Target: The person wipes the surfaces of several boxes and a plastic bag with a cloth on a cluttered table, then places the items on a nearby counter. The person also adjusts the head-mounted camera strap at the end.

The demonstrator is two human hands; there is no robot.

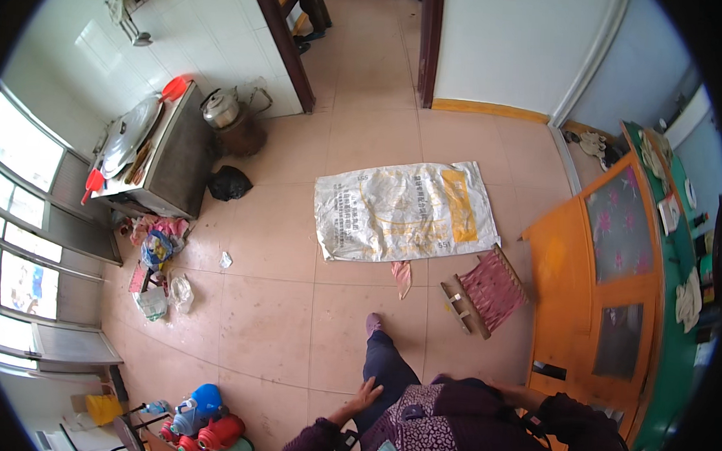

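My left hand (363, 400) rests on my dark trouser leg near the thigh, its fingers lying loosely apart and nothing in them. On the right, my right hand (517, 394) is beside my waist, close to the front of the orange cabinet (564, 314); its fingers are hard to make out. A white woven sack (378, 214) with yellow and dark print lies flat on the floor ahead of me. Partly under its near edge is a pink cloth (401, 278). To the right of that cloth stands a low folding stool (492, 294) with a pink woven seat.
A stove counter (172, 162) with a large lidded pan (133, 132) stands far left, beside a kettle (220, 108) on a small round stove. Nearby are a black bag (228, 183) and plastic bags (157, 249). Red and blue bottles (205, 405) sit near left. A doorway opens ahead.
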